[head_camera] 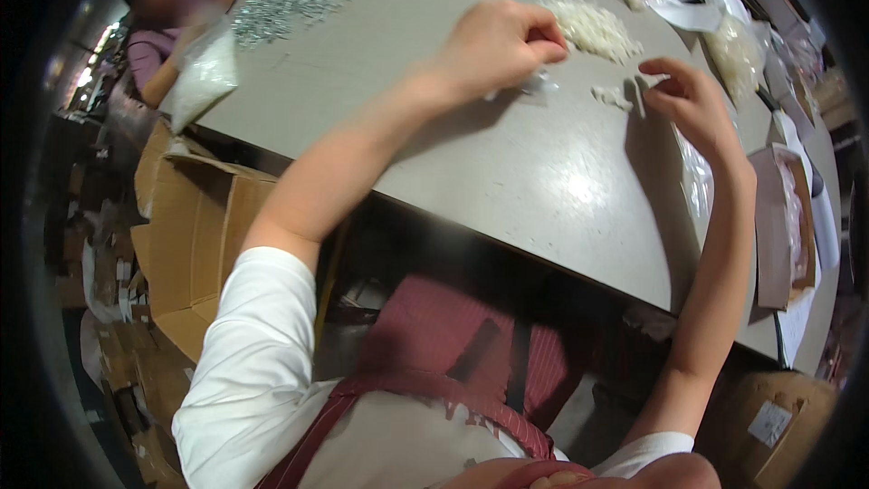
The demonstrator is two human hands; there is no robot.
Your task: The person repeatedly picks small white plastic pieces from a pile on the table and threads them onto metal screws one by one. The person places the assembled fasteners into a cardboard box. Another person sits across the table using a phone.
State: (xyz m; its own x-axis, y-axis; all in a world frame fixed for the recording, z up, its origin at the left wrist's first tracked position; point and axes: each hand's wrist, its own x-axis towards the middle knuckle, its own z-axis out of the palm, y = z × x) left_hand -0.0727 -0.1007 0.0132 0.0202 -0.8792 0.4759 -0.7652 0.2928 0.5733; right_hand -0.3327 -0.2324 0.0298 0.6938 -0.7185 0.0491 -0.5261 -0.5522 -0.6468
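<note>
My left hand [506, 41] is over the table [434, 149], its fingertips bent together; whether something small is between them cannot be told. Just below its fingers lies a small clear plastic bag [542, 85], partly covered by the hand. Beyond it spreads a pile of small off-white plastic pieces [594, 27]. My right hand [686, 98] hovers at the right, thumb and forefinger apart, with nothing seen between them. A small group of the white pieces [611, 96] lies on the table just left of it.
A pile of metal screws or pins [288, 10] lies at the far left, near another person [153, 27] and a filled clear bag [207, 71]. Right of my arm stands an open carton [781, 231]. An open cardboard box [190, 238] is beside the near left edge.
</note>
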